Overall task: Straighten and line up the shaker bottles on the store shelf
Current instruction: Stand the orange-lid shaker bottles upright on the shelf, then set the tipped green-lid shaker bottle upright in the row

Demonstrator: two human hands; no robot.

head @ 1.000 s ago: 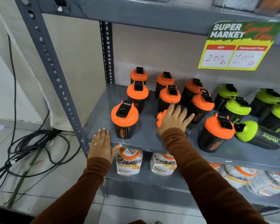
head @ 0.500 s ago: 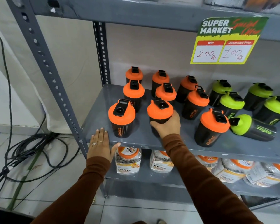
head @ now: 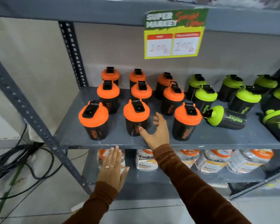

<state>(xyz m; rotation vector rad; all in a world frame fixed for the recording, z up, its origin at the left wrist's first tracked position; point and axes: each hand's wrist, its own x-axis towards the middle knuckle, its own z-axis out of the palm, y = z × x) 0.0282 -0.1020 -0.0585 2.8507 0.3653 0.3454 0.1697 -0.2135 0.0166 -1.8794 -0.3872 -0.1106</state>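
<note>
Orange-lidded shaker bottle [head: 136, 117] stands beside the spread, empty right hand [head: 157, 131], its thumb perhaps touching it.

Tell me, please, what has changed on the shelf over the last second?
The right hand stood the fallen middle front orange-lidded shaker upright, then let go; its grip is now open beside it. The left hand dropped below the shelf edge. The green-lidded shaker still lies on its side.

Right hand [head: 155, 131] open, fingers spread; left hand [head: 112, 167] flat.
</note>
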